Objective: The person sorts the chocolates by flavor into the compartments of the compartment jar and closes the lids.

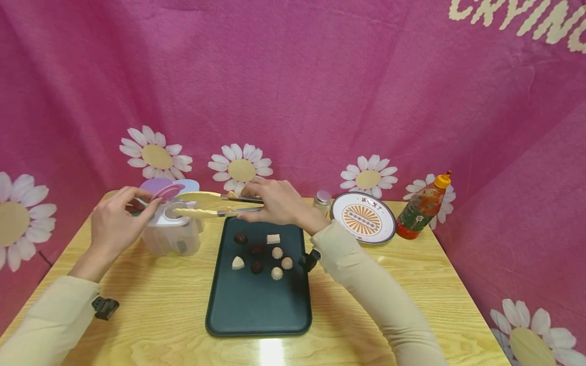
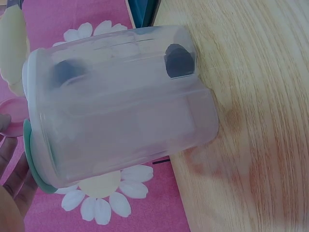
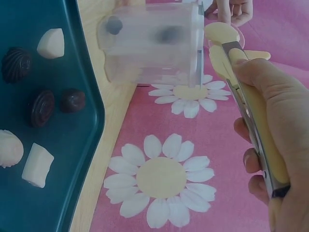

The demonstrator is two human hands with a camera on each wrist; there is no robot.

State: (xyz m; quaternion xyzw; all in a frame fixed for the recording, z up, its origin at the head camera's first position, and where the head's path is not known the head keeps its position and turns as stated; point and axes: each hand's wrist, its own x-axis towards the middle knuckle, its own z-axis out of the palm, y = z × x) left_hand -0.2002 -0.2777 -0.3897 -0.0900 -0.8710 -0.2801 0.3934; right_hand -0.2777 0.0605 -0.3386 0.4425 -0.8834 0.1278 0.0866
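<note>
Pinching the rim of a pink lid (image 1: 169, 191), the fingers of the left hand (image 1: 116, 216) hold it raised above a clear container (image 1: 157, 239). The fingers of the right hand (image 1: 281, 203) are clamped around tongs (image 1: 199, 196), whose pale tips stand apart over the container's opening. Inside that compartment a dark piece (image 2: 179, 61) lies at the bottom, and a blurred dark shape (image 2: 68, 72) shows higher up. A purple lid (image 1: 154, 184) and a blue lid (image 1: 188, 186) top the back of the container, with a green lid (image 2: 32, 164) near the left fingers.

Upright on the wooden counter (image 1: 151, 305), the container stands near the upper left corner of a dark tray (image 1: 258, 310). On the tray sit three dark chocolates (image 1: 240, 238), a white block (image 1: 273, 239), a white wedge (image 1: 237, 263) and three pale ridged rounds (image 1: 287, 263).

Past the tray's upper right corner are a small lidded jar (image 1: 322, 204), a patterned plate (image 1: 363, 218) just beside it, and, farther right, a red sauce bottle (image 1: 417, 212) with a yellow cap. Behind everything hangs a pink cloth (image 1: 293, 101) printed with white daisies (image 1: 240, 170).
</note>
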